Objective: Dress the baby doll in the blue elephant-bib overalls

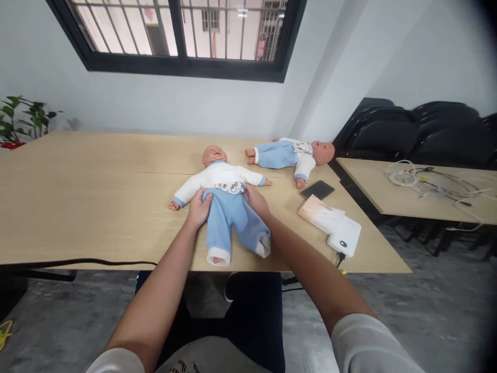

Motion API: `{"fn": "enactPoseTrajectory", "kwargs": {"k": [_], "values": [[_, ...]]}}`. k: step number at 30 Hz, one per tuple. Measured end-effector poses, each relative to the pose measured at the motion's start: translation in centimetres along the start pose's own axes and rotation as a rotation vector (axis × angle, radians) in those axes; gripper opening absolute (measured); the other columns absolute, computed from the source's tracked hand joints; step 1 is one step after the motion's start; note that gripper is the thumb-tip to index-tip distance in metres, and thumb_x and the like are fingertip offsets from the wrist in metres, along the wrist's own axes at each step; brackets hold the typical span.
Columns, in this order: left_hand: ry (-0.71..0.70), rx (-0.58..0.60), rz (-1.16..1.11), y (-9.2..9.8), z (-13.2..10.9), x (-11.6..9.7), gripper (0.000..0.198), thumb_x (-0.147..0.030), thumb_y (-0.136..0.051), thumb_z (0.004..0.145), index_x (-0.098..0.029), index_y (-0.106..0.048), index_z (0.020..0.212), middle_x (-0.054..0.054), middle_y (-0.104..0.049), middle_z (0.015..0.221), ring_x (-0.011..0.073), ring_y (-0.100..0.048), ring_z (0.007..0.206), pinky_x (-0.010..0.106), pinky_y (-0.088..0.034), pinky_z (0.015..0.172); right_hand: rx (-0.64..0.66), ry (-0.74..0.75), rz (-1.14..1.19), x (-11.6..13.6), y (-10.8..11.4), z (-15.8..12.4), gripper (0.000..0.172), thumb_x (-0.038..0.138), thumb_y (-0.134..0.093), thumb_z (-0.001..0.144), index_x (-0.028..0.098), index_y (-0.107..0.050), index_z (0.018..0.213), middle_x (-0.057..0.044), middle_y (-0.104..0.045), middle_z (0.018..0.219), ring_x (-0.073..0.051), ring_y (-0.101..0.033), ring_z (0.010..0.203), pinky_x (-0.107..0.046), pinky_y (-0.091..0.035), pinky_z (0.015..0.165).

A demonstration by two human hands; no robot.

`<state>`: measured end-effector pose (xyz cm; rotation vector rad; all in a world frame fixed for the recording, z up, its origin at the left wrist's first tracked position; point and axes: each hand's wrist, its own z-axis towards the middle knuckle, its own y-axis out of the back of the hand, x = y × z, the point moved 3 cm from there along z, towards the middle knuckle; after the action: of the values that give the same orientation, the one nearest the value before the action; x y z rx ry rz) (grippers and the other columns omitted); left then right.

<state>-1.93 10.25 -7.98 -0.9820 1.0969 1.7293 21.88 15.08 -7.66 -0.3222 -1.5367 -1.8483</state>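
Note:
A baby doll (222,176) in a white top and blue trousers (233,220) lies on its back on the wooden table (89,197), feet toward me. My left hand (199,207) grips the waistband of the trousers on the doll's left-hand side. On the other side my right hand (255,199) holds the same waistband. Both hands have their fingers curled onto the fabric.
A second doll (291,155) in like clothes lies at the far right of the table. Near it are a dark phone (317,189), a pinkish packet (320,212) and a white device (345,235) with a cable. Black chairs (388,134) and a second table (392,191) with white cables stand to the right.

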Motion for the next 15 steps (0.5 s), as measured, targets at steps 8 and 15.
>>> {"fn": "enactPoseTrajectory", "kwargs": {"k": [8, 15], "values": [[0.071, 0.071, 0.175, 0.0, 2.3, 0.9, 0.028, -0.044, -0.055, 0.095, -0.019, -0.064, 0.101, 0.007, -0.072, 0.098, 0.0247, -0.065, 0.094, 0.039, -0.05, 0.096, 0.026, 0.076, -0.138, 0.5, 0.1, 1.4, 0.023, 0.022, -0.051, 0.098, 0.02, -0.064, 0.116, -0.014, -0.064, 0.121, -0.028, -0.06, 0.114, -0.041, -0.047, 0.104], [0.02, -0.102, 0.413, 2.7, 0.2, -2.6, 0.034, -0.031, -0.064, 0.088, -0.015, -0.059, 0.118, 0.016, -0.065, 0.121, 0.0319, -0.058, 0.117, 0.05, -0.041, 0.109, -0.235, 0.043, 0.143, 1.6, 6.3, -8.2, 0.032, 0.034, -0.045, 0.101, 0.021, -0.058, 0.127, -0.014, -0.061, 0.121, -0.026, -0.061, 0.108, -0.044, -0.051, 0.097]]}}
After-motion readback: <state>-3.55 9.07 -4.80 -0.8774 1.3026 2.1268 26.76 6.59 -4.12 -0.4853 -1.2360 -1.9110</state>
